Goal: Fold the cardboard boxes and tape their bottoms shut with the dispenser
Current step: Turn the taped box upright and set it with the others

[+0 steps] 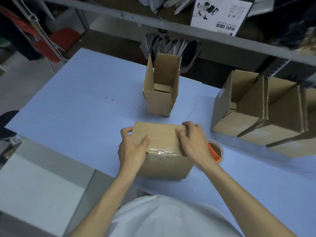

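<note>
A cardboard box [164, 161] stands bottom-up on the blue table [77, 108] in front of me, with clear tape running over its closed flaps and down its near side. My left hand [132, 151] grips the box's left edge, thumb lying on top. On the box's right top edge rests my right hand [191, 141], fingers curled over the far corner. The tape dispenser [215, 151], an orange piece on a brown roll, lies on the table just right of the box, partly hidden behind my right wrist.
An upright open box [160, 93] stands behind the taped one. A row of several open boxes [256, 113] fills the table's right side. A metal shelf rail [188, 34] crosses overhead at the back. A grey surface [39, 183] lies lower left.
</note>
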`<state>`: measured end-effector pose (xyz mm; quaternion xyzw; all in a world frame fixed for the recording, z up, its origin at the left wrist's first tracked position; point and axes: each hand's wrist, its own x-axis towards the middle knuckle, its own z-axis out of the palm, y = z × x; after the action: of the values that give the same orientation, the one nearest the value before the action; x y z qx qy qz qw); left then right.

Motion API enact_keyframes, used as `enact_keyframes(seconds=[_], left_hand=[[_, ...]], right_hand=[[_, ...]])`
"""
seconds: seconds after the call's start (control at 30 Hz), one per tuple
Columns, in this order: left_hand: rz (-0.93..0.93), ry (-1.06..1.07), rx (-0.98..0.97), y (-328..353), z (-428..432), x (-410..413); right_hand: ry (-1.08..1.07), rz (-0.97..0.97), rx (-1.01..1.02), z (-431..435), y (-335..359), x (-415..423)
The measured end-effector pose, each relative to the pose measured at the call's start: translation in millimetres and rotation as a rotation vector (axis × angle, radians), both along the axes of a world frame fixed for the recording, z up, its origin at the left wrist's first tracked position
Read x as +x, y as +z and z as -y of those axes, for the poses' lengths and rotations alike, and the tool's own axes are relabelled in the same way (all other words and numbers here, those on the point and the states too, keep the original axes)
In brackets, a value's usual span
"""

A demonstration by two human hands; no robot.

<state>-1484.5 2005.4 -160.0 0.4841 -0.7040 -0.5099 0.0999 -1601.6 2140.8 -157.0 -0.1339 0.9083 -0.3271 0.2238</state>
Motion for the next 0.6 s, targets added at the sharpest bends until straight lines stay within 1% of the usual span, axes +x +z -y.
enact_keyframes(seconds=[0.07, 0.1, 0.17, 0.2, 0.23, 0.27, 0.33, 0.4, 0.43, 0.53, 0.6], left_hand=[[-0.016, 0.0, 0.016, 0.6, 1.5, -1.4], [-0.011, -0.003, 0.007, 1.1, 2.3, -3.1], [-0.003, -0.021, -0.015, 0.7, 3.5, -7.1], [-0.02, -0.031, -0.035, 0.7, 3.0, -8.5], [-0.054, -0.048, -0.085, 1.5, 2.0, -9.3], [-0.099, -0.086, -0.175, 3.1, 0.9, -9.2], [-0.186, -0.261, -0.375, 6.0, 0.9, -7.9], [-0.23, -0.457, -0.5, 4.3, 3.9, -5.9], [-0.239, -0.507, -0.557, 2.3, 6.0, -4.8], [-0.248, -0.508, -0.766, -3.7, 11.3, -8.1], [-0.244, -0.49, -0.852, -4.2, 10.3, -13.9]], right_hand=[[-0.012, -0.01, -0.128, -4.9, 0.1, 0.1], [0.021, -0.09, -0.2, -7.5, 3.3, 2.9], [0.239, -0.304, -0.296, -10.0, 9.0, 9.4], [0.364, -0.367, -0.336, -10.1, 8.2, 13.1], [0.442, -0.4, -0.365, -9.9, 5.4, 16.8], [0.459, -0.427, -0.397, -8.7, 2.0, 19.5], [0.404, -0.501, -0.457, -5.9, -5.2, 20.3], [0.391, -0.539, -0.468, -2.0, -8.8, 16.4], [0.393, -0.542, -0.462, -0.3, -9.8, 13.8], [0.415, -0.561, -0.438, 1.2, -13.8, 7.8], [0.425, -0.584, -0.439, -4.1, -15.6, 3.1]])
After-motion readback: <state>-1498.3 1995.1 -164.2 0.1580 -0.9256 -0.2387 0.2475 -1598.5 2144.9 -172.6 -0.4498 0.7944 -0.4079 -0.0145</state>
